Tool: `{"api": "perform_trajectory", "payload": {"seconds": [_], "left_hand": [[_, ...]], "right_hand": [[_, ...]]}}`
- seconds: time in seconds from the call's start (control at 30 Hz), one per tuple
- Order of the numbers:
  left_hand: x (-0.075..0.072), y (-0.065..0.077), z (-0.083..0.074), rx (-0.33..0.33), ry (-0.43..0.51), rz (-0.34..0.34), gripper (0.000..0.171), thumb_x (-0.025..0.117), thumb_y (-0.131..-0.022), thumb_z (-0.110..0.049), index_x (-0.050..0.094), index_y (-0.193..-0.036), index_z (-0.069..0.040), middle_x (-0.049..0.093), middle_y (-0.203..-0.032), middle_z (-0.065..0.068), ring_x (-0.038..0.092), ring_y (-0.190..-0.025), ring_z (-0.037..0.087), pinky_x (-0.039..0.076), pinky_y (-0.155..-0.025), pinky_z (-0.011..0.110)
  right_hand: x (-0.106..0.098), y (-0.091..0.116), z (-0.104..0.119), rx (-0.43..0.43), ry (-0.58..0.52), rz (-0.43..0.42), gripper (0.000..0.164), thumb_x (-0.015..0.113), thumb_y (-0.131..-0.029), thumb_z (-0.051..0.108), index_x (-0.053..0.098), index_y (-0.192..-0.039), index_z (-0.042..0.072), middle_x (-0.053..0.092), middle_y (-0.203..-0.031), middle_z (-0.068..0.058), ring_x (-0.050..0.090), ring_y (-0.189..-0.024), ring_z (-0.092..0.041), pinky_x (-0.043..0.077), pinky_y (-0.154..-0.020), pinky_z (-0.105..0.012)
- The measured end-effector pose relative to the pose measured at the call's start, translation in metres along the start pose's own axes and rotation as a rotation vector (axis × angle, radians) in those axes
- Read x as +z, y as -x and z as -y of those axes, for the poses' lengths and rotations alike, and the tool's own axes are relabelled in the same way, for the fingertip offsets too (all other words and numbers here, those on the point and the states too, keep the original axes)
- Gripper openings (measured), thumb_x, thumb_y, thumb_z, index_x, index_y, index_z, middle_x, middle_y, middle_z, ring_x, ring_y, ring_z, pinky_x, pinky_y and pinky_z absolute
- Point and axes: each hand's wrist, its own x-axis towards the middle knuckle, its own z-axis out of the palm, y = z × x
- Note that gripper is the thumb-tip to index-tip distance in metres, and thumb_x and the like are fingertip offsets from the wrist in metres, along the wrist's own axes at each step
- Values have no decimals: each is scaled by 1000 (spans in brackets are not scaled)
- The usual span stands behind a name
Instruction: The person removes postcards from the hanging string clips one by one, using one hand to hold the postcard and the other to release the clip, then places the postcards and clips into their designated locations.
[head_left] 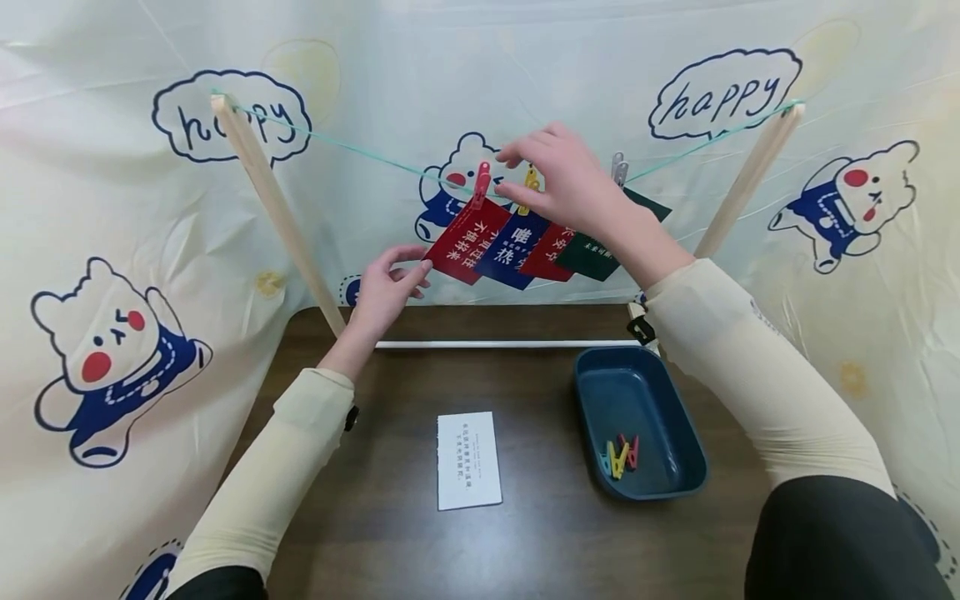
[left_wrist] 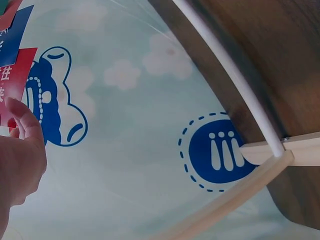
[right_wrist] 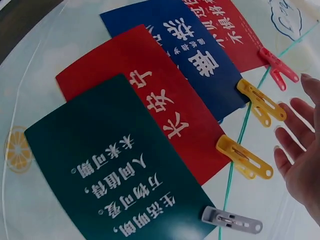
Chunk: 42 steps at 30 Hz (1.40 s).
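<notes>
Cards hang from a green string (head_left: 367, 154): a red card (head_left: 467, 242), a blue card (head_left: 510, 254), another red card (right_wrist: 135, 75) and a dark green card (right_wrist: 100, 160). A red clothespin (head_left: 482, 185) holds the leftmost red card, yellow clothespins (right_wrist: 261, 102) the middle two, a grey clothespin (right_wrist: 232, 220) the green one. My left hand (head_left: 387, 287) pinches the leftmost red card's lower left corner between thumb and forefinger. Beside the red and yellow clothespins, my right hand (head_left: 566, 179) is spread, fingers apart, nothing in it.
Wooden posts (head_left: 277, 212) hold up the string, with a white rod (head_left: 510, 344) joining them low down. On the brown table (head_left: 360, 500) lies a white printed card (head_left: 469, 460). To its right, a blue tray (head_left: 678, 417) contains several clothespins (head_left: 621, 457). A patterned curtain (head_left: 450, 50) hangs behind.
</notes>
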Motion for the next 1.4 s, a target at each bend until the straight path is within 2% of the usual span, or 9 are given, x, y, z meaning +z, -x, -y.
{"api": "perform_trajectory", "payload": {"seconds": [0.27, 0.37, 0.5, 0.7, 0.9, 1.17, 1.4], "left_hand": [[8, -4, -4, 12, -39, 14, 45, 70, -100, -38, 64, -138, -16, 64, -137, 7, 71, -90, 24, 60, -77, 26], [8, -4, -6, 12, -36, 17, 43, 70, -101, -35, 65, -137, -13, 65, -133, 9, 70, -89, 24, 59, -75, 25], [10, -4, -7, 28, -25, 22, 37, 69, -102, -29, 67, -134, -9, 67, -125, 13, 70, -83, 22, 59, -72, 24], [13, -6, -8, 21, -7, 15, 35, 67, -104, -28, 67, -132, -7, 68, -118, 15, 69, -80, 19, 60, -72, 23], [14, -6, -9, 31, 16, 8, 32, 65, -104, -24, 69, -128, -4, 68, -116, 17, 69, -80, 22, 60, -74, 22], [10, -4, -11, -1, -18, -14, 32, 65, -104, -25, 72, -126, -3, 70, -119, 17, 68, -81, 16, 59, -76, 20], [7, -3, -13, 2, -27, -17, 31, 66, -104, -24, 72, -125, -3, 71, -118, 17, 68, -79, 15, 59, -76, 20]], "right_hand": [[3, -12, 3, 111, 27, 93, 61, 63, -100, 51, 56, -149, 14, 63, -142, -7, 43, -140, -25, 36, -118, -48], [5, -15, 8, 139, 26, 122, 66, 61, -100, 54, 52, -154, 16, 63, -143, -6, 43, -141, -26, 36, -119, -50], [8, -17, 12, 163, 3, 134, 65, 60, -101, 53, 50, -155, 17, 64, -143, -6, 42, -143, -25, 36, -119, -50], [10, -17, 13, 148, -53, 126, 59, 58, -104, 48, 52, -154, 18, 66, -140, -6, 43, -143, -24, 38, -118, -48], [11, -18, 11, 123, -97, 99, 49, 58, -105, 43, 59, -146, 15, 68, -136, -6, 47, -137, -23, 42, -115, -43], [13, -18, 11, 103, -171, 99, 38, 61, -105, 35, 63, -134, 11, 71, -130, -6, 50, -131, -21, 42, -114, -39], [13, -17, 11, 61, -151, 80, 32, 63, -105, 31, 63, -127, 8, 69, -127, -9, 50, -128, -23, 42, -113, -39]]}}
